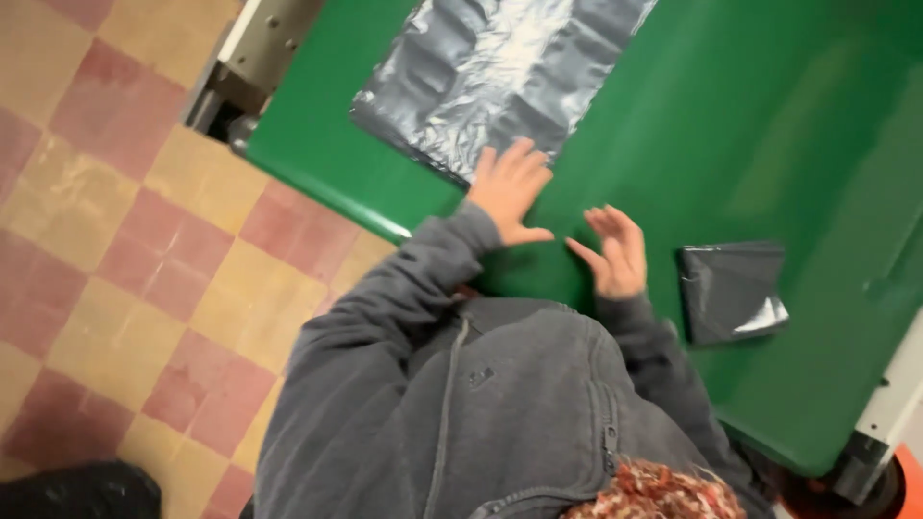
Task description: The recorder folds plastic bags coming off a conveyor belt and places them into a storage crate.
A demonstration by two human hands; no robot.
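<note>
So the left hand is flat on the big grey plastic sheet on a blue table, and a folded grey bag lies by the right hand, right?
Not quite: the table is green, as the head view shows. The left hand does rest on the big grey plastic sheet, and the folded grey bag lies by the right hand.

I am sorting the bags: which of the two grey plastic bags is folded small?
The folded bag beside the right hand is the small square. The other, the flat bag, lies spread out under the left hand fingertips.
</note>
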